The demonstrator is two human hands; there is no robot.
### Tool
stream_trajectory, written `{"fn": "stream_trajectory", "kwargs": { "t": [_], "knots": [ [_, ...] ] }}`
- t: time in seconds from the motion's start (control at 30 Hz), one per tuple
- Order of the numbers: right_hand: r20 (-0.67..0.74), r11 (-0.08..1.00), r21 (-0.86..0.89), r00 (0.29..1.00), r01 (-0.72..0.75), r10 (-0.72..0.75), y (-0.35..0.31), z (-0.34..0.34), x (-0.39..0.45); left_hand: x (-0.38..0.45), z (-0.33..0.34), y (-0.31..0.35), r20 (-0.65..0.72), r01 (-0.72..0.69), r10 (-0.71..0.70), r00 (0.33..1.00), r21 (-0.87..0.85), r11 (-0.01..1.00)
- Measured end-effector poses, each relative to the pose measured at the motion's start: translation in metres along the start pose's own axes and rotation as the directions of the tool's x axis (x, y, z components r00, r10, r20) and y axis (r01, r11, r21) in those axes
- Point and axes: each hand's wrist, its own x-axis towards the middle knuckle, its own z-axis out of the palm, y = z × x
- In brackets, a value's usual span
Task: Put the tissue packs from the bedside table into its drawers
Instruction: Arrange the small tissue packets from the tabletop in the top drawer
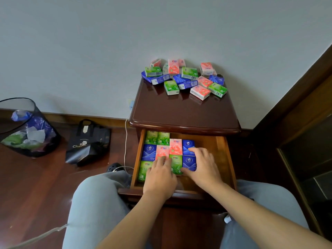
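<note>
A head-worn camera looked down at a dark wooden bedside table standing against a pale wall, with its top drawer pulled out toward the person's knees.

Inside the drawer, tissue packs lay flat in neat rows against its left wall, green, blue and pink, while the right side of the drawer floor showed bare wood. Both hands were down in the drawer. The left hand rested palm-down, fingers fairly straight, on the packs in the front row, touching a pink pack. The right hand lay flat with spread fingers on the blue packs at the right end of the rows. Neither hand appeared to grip anything; they seemed to be pressing the rows square.

The packs not yet stored sat in a loose pile along the back edge of the table top, near the wall, spreading toward the back right corner. That pile lay straight ahead of and above the hands, well apart from them, beyond the bare front half of the top. The packs in it pointed every way, so no single long axis held. The pile sat slightly right of centre, so the right hand was probably the nearer for the coming reach.

On the floor to the left stood a mesh bin and a black bag.
</note>
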Motion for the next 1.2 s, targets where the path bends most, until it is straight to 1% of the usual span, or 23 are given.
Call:
{"fn": "stream_trajectory", "kwargs": {
  "t": [0.03, 0.07, 0.13, 0.23, 0.33, 0.57, 0.7, 0.93, 1.07, 1.13, 1.2],
  "knots": [
    [0.051, 0.989, -0.091, 0.992, 0.120, -0.115, -0.003, -0.001, 0.001, 0.000, 0.000, 0.000, -0.003, 0.012, -0.012, 1.000, 0.007, 1.000],
    [0.110, 0.964, -0.159, 0.974, 0.213, -0.197, -0.006, -0.002, 0.003, -0.001, -0.001, 0.000, -0.006, 0.021, -0.020, 1.000, 0.016, 1.000],
    [0.205, 0.917, -0.237, 0.939, 0.320, -0.275, -0.011, -0.001, 0.007, -0.002, -0.001, -0.001, -0.007, 0.029, -0.029, 1.000, 0.031, 0.999],
    [0.297, 0.888, -0.286, 0.914, 0.360, -0.275, -0.016, 0.001, 0.013, -0.001, -0.001, -0.001, 0.000, 0.030, -0.030, 1.000, 0.049, 0.998],
    [0.331, 0.897, -0.275, 0.910, 0.347, -0.251, -0.014, 0.002, 0.020, -0.001, 0.000, -0.002, 0.022, 0.031, -0.032, 0.999, 0.052, 0.998],
    [0.278, 0.924, -0.248, 0.935, 0.293, -0.222, -0.013, -0.001, 0.039, 0.001, 0.000, 0.000, 0.034, 0.039, -0.041, 0.999, 0.064, 0.997],
    [0.280, 0.933, -0.233, 0.938, 0.274, -0.205, -0.018, -0.005, 0.053, 0.001, 0.000, 0.000, 0.041, 0.044, -0.047, 0.998, 0.066, 0.997],
    [0.300, 0.925, -0.259, 0.933, 0.279, -0.198, -0.030, -0.007, 0.070, 0.002, 0.002, -0.001, 0.039, 0.056, -0.059, 0.997, 0.066, 0.996],
    [0.282, 0.930, -0.229, 0.934, 0.289, -0.221, -0.025, -0.010, 0.067, 0.002, 0.002, 0.000, 0.045, 0.062, -0.065, 0.997, 0.060, 0.996],
    [0.225, 0.934, -0.217, 0.945, 0.285, -0.236, -0.022, -0.008, 0.058, 0.001, 0.002, 0.000, 0.046, 0.067, -0.070, 0.996, 0.055, 0.996],
    [0.088, 0.955, -0.208, 0.976, 0.212, -0.197, -0.017, -0.003, 0.045, 0.001, 0.001, 0.000, 0.037, 0.069, -0.072, 0.997, 0.061, 0.996]
  ]
}}
